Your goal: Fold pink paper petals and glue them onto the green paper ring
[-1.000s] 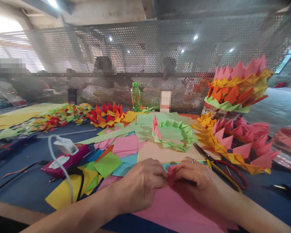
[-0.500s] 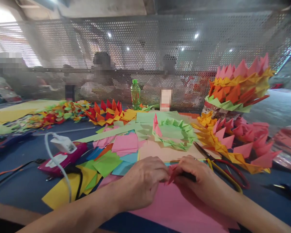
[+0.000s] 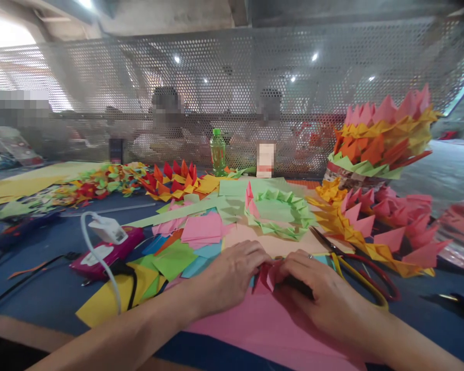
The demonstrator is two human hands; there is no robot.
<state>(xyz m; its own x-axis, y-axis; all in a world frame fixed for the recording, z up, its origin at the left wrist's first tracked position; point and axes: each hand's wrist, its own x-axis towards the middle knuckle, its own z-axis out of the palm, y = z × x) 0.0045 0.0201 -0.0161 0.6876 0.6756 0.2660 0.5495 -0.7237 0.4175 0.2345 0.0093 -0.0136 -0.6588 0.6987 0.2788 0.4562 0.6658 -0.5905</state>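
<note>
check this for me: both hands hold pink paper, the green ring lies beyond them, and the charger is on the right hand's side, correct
Not quite: in the head view, the charger is on the side of the left hand, not the right hand. Both hands do hold pink paper, and the green ring lies beyond them.

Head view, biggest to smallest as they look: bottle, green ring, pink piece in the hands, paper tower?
1. Paper tower
2. Green ring
3. Bottle and pink piece: unranked; they look close, and the piece is partly hidden.
</note>
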